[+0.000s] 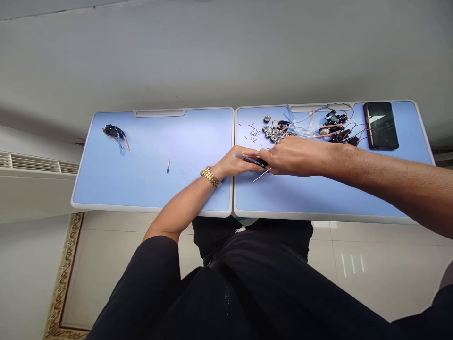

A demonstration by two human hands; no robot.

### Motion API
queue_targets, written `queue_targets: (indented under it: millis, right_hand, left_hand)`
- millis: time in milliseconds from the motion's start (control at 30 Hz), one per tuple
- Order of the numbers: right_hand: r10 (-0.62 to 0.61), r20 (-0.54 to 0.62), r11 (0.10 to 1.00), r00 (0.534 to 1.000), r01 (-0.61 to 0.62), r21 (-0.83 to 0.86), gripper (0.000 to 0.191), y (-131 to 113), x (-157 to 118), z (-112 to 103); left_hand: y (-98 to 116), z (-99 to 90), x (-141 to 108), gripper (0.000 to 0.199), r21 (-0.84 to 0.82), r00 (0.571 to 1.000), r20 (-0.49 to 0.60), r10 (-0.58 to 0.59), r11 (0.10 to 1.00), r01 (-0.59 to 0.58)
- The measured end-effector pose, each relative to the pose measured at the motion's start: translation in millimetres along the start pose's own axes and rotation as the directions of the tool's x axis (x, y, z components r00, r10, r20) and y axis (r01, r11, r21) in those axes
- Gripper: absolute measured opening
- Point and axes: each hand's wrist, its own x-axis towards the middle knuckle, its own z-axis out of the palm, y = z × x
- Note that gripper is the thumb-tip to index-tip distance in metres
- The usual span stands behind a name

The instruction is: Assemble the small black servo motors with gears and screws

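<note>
Two bare hands, narrow pinch: left hand (pixel 235 161) and right hand (pixel 293 156) on small black plastic part (pixel 262 163); thin steel rod (pixel 262 175) just below, over smooth blue tabletop (pixel 318 198).

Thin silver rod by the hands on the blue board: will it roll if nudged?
Likely yes: the thin silver rod looks round and straight, and it lies on a smooth blue board. It seems stiff rather than floppy, judging by that straight line. Probably light, being so slender, though its material is hard to confirm.

Matt plastic tabletop (pixel 141 184); glossy glass phone screen (pixel 381 125); gold metal watchband (pixel 210 176); bearings (pixel 269 133) probably steel.
</note>
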Motion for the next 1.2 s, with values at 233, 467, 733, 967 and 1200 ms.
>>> queue_targets:
  millis: [233,467,733,967,1200]
  right_hand:
    - [0.090,0.045,0.995,0.995,-0.088,-0.048,0.008,-6,-1,-10]
    - [0.032,0.038,0.999,0.999,-0.032,0.006,0.019,-3,-4,1]
    - [0.025,0.159,0.994,0.987,-0.007,-0.113,0.028,-14,-4,-11]
    - [0.142,0.238,0.988,0.961,-0.153,0.031,0.021,-8,-1,-26]
    - [0.247,0.209,0.938,0.946,-0.288,0.191,0.021,-3,-2,-20]
  left_hand:
    - [-3,-0.1,0,0.021,-0.016,1.000,-0.029,0.000,1.000,0.000]
    - [1,-0.5,-1,0.028,-0.004,1.000,0.004,-0.017,1.000,0.017]
    - [1,-0.1,-2,0.030,0.059,0.999,0.015,-0.031,0.998,0.030]
    - [-2,1.3,-2,0.040,0.079,0.999,0.001,-0.033,0.996,0.033]
    - [0,0.7,-1,0.046,0.080,0.999,-0.008,-0.046,0.996,0.046]
